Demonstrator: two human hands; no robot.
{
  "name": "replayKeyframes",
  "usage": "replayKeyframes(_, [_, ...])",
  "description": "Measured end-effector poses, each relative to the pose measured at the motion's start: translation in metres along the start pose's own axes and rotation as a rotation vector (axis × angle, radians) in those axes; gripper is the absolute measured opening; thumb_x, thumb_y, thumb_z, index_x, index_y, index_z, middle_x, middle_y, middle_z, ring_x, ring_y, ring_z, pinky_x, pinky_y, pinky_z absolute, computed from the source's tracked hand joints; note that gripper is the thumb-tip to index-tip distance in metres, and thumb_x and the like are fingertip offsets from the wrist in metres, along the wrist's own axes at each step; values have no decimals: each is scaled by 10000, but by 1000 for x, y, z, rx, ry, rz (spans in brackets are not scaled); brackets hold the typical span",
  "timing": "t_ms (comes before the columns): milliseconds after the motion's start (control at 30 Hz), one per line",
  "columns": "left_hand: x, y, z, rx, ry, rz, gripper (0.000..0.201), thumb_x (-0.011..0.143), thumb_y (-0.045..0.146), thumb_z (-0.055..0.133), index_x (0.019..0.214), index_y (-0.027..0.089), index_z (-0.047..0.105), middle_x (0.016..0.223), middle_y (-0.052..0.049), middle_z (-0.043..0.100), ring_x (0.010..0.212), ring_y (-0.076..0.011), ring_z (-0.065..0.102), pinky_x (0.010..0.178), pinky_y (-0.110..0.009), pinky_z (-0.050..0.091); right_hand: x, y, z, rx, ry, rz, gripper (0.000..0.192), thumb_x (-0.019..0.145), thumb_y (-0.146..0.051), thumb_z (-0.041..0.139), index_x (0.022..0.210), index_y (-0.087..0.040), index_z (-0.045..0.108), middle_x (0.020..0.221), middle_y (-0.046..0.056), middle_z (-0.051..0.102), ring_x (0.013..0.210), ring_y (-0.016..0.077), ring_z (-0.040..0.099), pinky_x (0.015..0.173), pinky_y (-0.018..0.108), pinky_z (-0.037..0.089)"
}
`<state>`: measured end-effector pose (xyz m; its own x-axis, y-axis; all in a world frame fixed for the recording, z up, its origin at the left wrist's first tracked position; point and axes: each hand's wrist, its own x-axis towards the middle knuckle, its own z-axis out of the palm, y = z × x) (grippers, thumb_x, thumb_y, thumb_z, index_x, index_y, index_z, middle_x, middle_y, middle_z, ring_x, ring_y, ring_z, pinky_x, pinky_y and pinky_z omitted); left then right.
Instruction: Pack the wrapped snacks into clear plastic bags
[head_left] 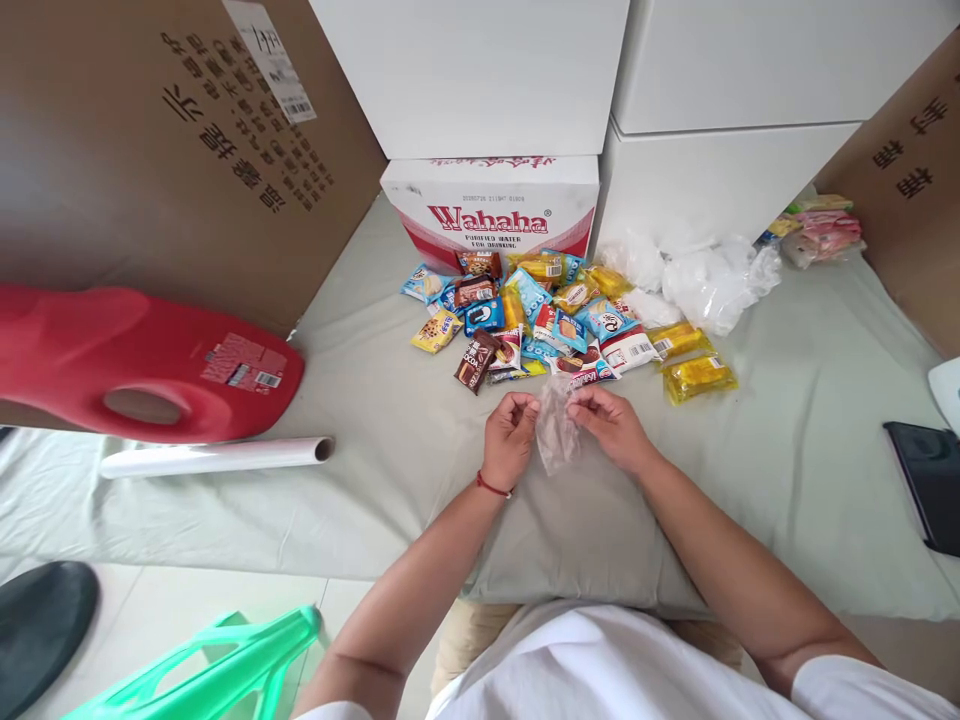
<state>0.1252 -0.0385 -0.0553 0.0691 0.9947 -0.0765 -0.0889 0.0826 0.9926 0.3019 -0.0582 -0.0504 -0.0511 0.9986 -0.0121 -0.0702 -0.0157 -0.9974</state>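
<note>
Holding: both hands pinch one clear plastic bag (pixel 556 432) between them, above the grey-green sheet (pixel 390 420).
Left hand (pixel 510 435): fingers closed on the bag's left top edge; a red cord sits at the wrist.
Right hand (pixel 611 425): fingers closed on the bag's right top edge.
Bag: small, crumpled, see-through; it hangs down from the fingertips, mouth up. I cannot tell whether anything is in it; it looks limp and flat.
Step in hand: by the look of it, the two edges of the mouth are being worked apart.
Next move calls for: probably a rub of thumb against finger on each side to part the film, with a light grip so it does not tear.
Snack pile (pixel 540 310): many small wrapped packets lie loose on the sheet, just beyond the hands.
Yellow packs (pixel 697 375): two, at the pile's right edge.
Wahaha box (pixel 491 205): closed carton behind the pile; contents hidden.
White bags (pixel 705 280): crumpled plastic right of the pile; contents hidden.
Brown carton (pixel 150 150): large, at left, printed side showing.
Red stool (pixel 142 365): lies on its side before that carton.
Roll (pixel 217 457): white, lying near the stool.
</note>
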Motion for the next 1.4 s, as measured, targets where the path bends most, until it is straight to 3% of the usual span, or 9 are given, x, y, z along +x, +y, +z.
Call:
replayKeyframes(167, [14, 7, -13, -193, -5, -91, 470, 711, 571, 847, 810, 189, 592, 645, 66, 483, 534, -66, 385, 493, -201, 307, 8, -7, -24, 525, 98, 183, 206, 749, -322, 808, 801, -224, 635, 865, 6, 665, 763, 147, 595, 684, 273, 521])
replayKeyframes(267, [18, 16, -17, -280, -79, -166, 477, 701, 534, 871, 803, 194, 552, 679, 60, 511, 521, -55, 412, 454, -185, 277, 8, -11, -33, 660, 95, 236, 174, 701, -273, 754, 783, -220, 610, 914, 22, 682, 768, 158, 614, 642, 276, 538])
replayKeyframes(367, [18, 20, -17, -308, -129, -190, 453, 744, 523, 844, 821, 204, 532, 730, 41, 561, 528, -60, 458, 435, -182, 256, 8, -11, -36, 682, 98, 210, 119, 703, -270, 684, 742, -216, 585, 840, 26, 655, 694, 152, 582, 567, 260, 499])
replayKeyframes(500, [12, 19, -12, -242, -103, -124, 436, 789, 584, 785, 863, 198, 596, 815, -1, 604, 639, -98, 521, 504, -201, 361, 7, -12, -35, 655, 121, 182, 121, 683, -288, 650, 713, -216, 557, 868, 49, 655, 709, 170, 575, 570, 275, 492])
replayKeyframes(700, [10, 25, 11, -104, 24, -118, 581, 760, 578, 812, 1225, 260, 671, 1117, -35, 656, 642, -83, 469, 515, -219, 329, 0, -18, -26, 602, -68, 178, 201, 679, -359, 635, 670, -224, 487, 864, 69, 655, 645, 174, 531, 534, 289, 447])
replayKeyframes(867, [14, 30, 29, -200, -9, -127, 390, 714, 530, 839, 901, 199, 749, 665, 32, 540, 560, -85, 381, 496, -222, 264, -4, -17, -22, 637, -197, 176, 215, 691, -377, 617, 654, -223, 472, 773, 62, 654, 616, 176, 528, 552, 290, 414])
replayKeyframes(1000, [10, 31, 23, -313, 60, -83, 367, 678, 498, 867, 787, 193, 693, 642, 39, 525, 596, -90, 428, 510, -212, 295, -3, -17, -28, 711, -99, 158, 206, 686, -356, 605, 657, -224, 450, 824, 58, 651, 644, 172, 517, 566, 291, 411])
replayKeyframes(1233, [-3, 37, -4, -390, 117, -113, 417, 695, 471, 874, 809, 202, 577, 990, -5, 678, 801, -94, 605, 707, -211, 492, 2, -20, -35, 713, -28, 70, 271, 714, -400, 617, 640, -242, 409, 665, 4, 515, 527, 142, 386, 514, 287, 366])
replayKeyframes(1400, [-23, 43, 3, -451, -40, -220, 547, 711, 658, 813, 1022, 260, 601, 1198, -44, 656, 1071, -210, 666, 836, -348, 570, -4, -24, -24, 655, 33, 97, 228, 710, -398, 603, 645, -248, 445, 737, 39, 604, 580, 177, 470, 551, 323, 443])
